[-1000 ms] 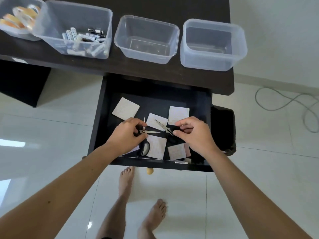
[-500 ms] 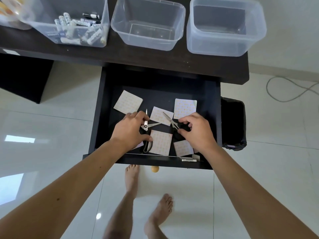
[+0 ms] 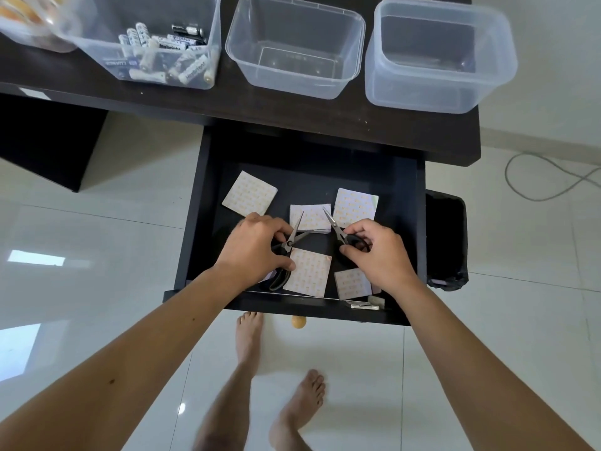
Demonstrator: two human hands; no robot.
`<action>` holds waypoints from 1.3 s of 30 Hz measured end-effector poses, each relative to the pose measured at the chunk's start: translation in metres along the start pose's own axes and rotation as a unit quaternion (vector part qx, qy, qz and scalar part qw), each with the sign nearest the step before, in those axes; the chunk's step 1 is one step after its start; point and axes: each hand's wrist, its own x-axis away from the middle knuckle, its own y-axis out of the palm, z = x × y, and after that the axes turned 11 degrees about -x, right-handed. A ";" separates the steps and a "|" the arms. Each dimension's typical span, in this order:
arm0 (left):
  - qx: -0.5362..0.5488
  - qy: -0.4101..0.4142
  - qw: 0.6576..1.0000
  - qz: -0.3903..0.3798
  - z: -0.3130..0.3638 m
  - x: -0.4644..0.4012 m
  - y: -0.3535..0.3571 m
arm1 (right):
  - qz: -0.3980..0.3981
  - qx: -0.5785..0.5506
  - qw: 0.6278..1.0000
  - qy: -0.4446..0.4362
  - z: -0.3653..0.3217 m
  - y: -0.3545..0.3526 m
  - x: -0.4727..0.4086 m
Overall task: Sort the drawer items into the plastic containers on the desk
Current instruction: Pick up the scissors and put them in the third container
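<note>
Scissors lie in the drawer, blades toward the bench; your left hand grips their handles. Your right hand pinches a smaller pair. Both empty tubs sit straight ahead.

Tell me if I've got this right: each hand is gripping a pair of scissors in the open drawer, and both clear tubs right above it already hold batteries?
Not quite. The head view shows both tubs above the drawer empty; the batteries lie in a tub farther left. The rest holds: the left hand and right hand each grip scissors.
</note>
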 end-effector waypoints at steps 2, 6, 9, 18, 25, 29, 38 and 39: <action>0.084 -0.017 0.996 -0.021 -0.001 0.001 0.000 | 0.006 -0.020 1.000 0.001 -0.001 -0.001 0.000; 0.137 -0.021 0.990 -0.032 -0.004 0.001 -0.002 | -0.001 -0.069 0.998 0.002 -0.003 -0.001 0.001; 0.151 -0.030 0.987 -0.035 -0.005 0.001 -0.002 | -0.020 -0.104 0.994 0.015 -0.006 -0.001 0.004; 0.302 -0.052 0.952 -0.003 -0.014 -0.004 -0.010 | -0.033 -0.157 0.987 0.032 -0.010 -0.003 0.005; 0.410 -0.070 0.908 -0.047 -0.019 0.003 -0.024 | -0.034 -0.131 0.991 -0.001 -0.022 -0.006 0.007; 0.419 -0.077 0.905 -0.008 -0.019 0.006 -0.049 | -0.032 -0.151 0.988 -0.015 -0.034 -0.009 0.010; 0.371 0.043 0.922 0.101 0.004 -0.005 -0.130 | 0.035 -0.128 0.989 -0.061 -0.074 -0.016 0.018; 0.362 0.059 0.923 0.118 0.010 -0.008 -0.140 | 0.041 -0.125 0.989 -0.069 -0.079 -0.018 0.019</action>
